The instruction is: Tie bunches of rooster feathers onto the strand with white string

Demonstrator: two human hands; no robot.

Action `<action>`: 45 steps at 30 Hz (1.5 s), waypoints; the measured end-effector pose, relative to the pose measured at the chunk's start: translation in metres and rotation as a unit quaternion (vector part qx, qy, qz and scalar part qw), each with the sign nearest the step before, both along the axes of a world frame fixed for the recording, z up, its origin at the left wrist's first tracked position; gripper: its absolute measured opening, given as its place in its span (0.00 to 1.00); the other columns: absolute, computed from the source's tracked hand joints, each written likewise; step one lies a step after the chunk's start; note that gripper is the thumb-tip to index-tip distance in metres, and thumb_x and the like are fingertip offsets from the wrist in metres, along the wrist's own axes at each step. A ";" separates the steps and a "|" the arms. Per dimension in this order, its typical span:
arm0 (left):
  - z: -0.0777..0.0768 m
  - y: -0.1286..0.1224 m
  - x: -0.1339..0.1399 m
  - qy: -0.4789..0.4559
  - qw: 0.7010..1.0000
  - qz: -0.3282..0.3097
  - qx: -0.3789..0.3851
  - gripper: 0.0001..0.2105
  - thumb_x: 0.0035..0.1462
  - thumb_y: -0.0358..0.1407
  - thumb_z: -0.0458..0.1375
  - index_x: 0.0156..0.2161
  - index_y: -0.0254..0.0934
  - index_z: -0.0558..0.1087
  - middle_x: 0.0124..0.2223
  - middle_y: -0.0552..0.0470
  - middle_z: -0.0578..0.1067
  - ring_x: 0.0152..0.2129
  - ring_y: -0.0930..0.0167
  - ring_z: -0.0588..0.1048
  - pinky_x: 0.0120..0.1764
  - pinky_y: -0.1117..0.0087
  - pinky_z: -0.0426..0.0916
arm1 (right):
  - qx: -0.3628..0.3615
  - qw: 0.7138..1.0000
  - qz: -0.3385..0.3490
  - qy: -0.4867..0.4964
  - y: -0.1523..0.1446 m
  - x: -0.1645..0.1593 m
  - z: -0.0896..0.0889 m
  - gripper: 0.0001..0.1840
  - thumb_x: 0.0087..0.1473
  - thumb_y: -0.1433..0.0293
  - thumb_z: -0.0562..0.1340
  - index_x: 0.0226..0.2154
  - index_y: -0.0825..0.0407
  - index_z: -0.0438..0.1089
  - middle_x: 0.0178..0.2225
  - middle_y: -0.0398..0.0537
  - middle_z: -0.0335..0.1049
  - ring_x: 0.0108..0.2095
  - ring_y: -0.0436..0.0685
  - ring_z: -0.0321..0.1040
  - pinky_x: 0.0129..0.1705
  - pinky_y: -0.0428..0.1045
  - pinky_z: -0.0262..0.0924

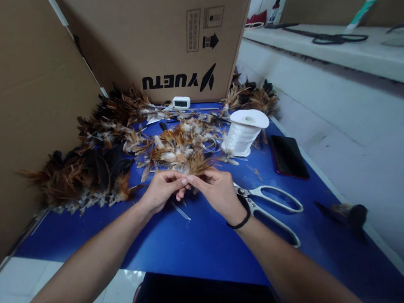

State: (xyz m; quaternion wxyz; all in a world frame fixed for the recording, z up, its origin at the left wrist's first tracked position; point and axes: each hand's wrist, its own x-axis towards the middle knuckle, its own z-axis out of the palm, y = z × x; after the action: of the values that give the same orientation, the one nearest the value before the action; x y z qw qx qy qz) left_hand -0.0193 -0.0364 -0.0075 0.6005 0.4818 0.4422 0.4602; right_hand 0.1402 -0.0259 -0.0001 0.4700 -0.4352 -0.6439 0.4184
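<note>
Over the blue table, my left hand (164, 188) and my right hand (217, 191) meet at the fingertips, both closed in a pinch. A small tuft of brown feathers (200, 163) sticks up from behind my right fingers, which grip its lower end. What my left thumb and finger pinch is too small to make out. Just beyond the hands lies a loose heap of brown and white feathers (174, 141). A thin clear strip (181, 211) lies under my left hand. The white-handled scissors (276, 192) rest beside my right wrist, partly hidden by it.
A white spool of ribbon (242, 134) stands behind my right hand, with a dark phone (289, 156) to its right. Bundled dark feathers (85, 178) lie at left. Cardboard (128, 30) walls the back and left. Black scissors (336, 38) lie on the ledge (386, 55).
</note>
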 end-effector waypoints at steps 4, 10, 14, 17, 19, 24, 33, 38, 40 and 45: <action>0.000 -0.002 0.001 0.018 1.000 0.000 0.012 0.14 0.47 0.42 0.64 0.28 0.30 0.74 0.19 0.54 0.71 0.13 0.79 0.66 0.18 0.77 0.63 | -0.040 0.999 -0.008 0.017 0.001 -0.001 -0.001 0.17 0.45 0.59 0.65 0.18 0.56 0.70 0.17 0.43 0.66 0.19 0.47 0.58 0.20 0.44 0.51; 0.001 -0.003 0.001 0.002 0.999 -0.021 0.044 0.13 0.47 0.40 0.64 0.32 0.30 0.75 0.20 0.54 0.72 0.14 0.78 0.68 0.19 0.76 0.64 | -0.128 0.984 0.011 0.119 0.003 -0.003 0.001 0.17 0.41 0.59 0.68 0.18 0.55 0.66 0.15 0.40 0.63 0.18 0.47 0.58 0.21 0.45 0.52; 0.000 -0.003 0.000 -0.006 0.999 -0.014 0.052 0.13 0.46 0.39 0.65 0.33 0.30 0.75 0.20 0.53 0.73 0.14 0.78 0.68 0.19 0.76 0.65 | -0.163 0.973 0.039 0.161 0.003 -0.003 0.004 0.18 0.41 0.60 0.68 0.17 0.54 0.63 0.14 0.39 0.61 0.17 0.46 0.56 0.21 0.45 0.51; -0.001 -0.003 0.000 0.000 0.998 -0.004 0.056 0.13 0.45 0.39 0.66 0.33 0.30 0.75 0.19 0.54 0.73 0.13 0.77 0.68 0.19 0.76 0.65 | -0.191 0.963 0.057 0.184 0.001 -0.004 0.006 0.17 0.40 0.59 0.68 0.19 0.54 0.64 0.16 0.39 0.62 0.18 0.46 0.56 0.23 0.46 0.52; -0.001 -0.003 0.001 0.002 0.998 0.001 0.057 0.13 0.45 0.40 0.66 0.32 0.31 0.74 0.19 0.54 0.72 0.13 0.77 0.68 0.18 0.76 0.64 | -0.200 0.959 0.061 0.191 0.001 -0.004 0.006 0.17 0.39 0.59 0.68 0.19 0.55 0.65 0.16 0.39 0.63 0.18 0.46 0.56 0.23 0.46 0.52; -0.002 -0.002 0.001 0.011 0.998 0.012 0.063 0.12 0.45 0.40 0.65 0.30 0.31 0.74 0.18 0.55 0.72 0.13 0.78 0.67 0.18 0.76 0.63 | -0.204 0.959 0.061 0.186 0.001 -0.004 0.005 0.18 0.38 0.59 0.69 0.20 0.55 0.67 0.16 0.40 0.63 0.18 0.45 0.56 0.22 0.45 0.51; -0.001 -0.002 -0.001 -0.031 0.999 -0.041 0.015 0.14 0.49 0.43 0.63 0.30 0.30 0.74 0.24 0.51 0.73 0.15 0.78 0.69 0.17 0.77 0.63 | -0.161 0.972 0.057 0.161 0.003 -0.002 0.002 0.17 0.39 0.59 0.69 0.18 0.55 0.68 0.16 0.40 0.64 0.18 0.45 0.57 0.22 0.45 0.53; 0.001 -0.003 -0.002 -0.046 0.995 -0.081 -0.038 0.15 0.51 0.43 0.61 0.27 0.29 0.73 0.21 0.51 0.71 0.15 0.79 0.67 0.16 0.79 0.60 | -0.103 0.988 0.067 0.094 0.003 0.001 0.003 0.19 0.42 0.56 0.66 0.18 0.55 0.70 0.18 0.44 0.69 0.20 0.47 0.60 0.24 0.45 0.56; 0.002 -0.003 -0.002 -0.053 0.994 -0.077 -0.050 0.14 0.49 0.43 0.63 0.27 0.29 0.73 0.23 0.51 0.72 0.15 0.80 0.66 0.16 0.79 0.59 | -0.076 0.993 0.065 0.062 0.003 0.002 0.004 0.20 0.44 0.55 0.66 0.18 0.55 0.70 0.18 0.44 0.69 0.20 0.48 0.61 0.23 0.45 0.56; 0.000 -0.001 -0.005 -0.063 0.990 -0.092 -0.087 0.14 0.46 0.42 0.65 0.27 0.29 0.74 0.21 0.52 0.71 0.13 0.81 0.64 0.15 0.80 0.58 | 0.007 0.996 0.085 0.031 0.005 0.005 0.003 0.16 0.48 0.58 0.64 0.21 0.53 0.72 0.22 0.45 0.71 0.25 0.51 0.65 0.28 0.47 0.60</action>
State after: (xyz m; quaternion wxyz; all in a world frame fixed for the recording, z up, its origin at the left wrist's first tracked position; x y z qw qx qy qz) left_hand -0.0240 -0.0375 -0.0071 0.7066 0.4360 0.3956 0.3926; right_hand 0.1456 -0.0212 0.0028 0.4559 -0.3623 -0.6663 0.4657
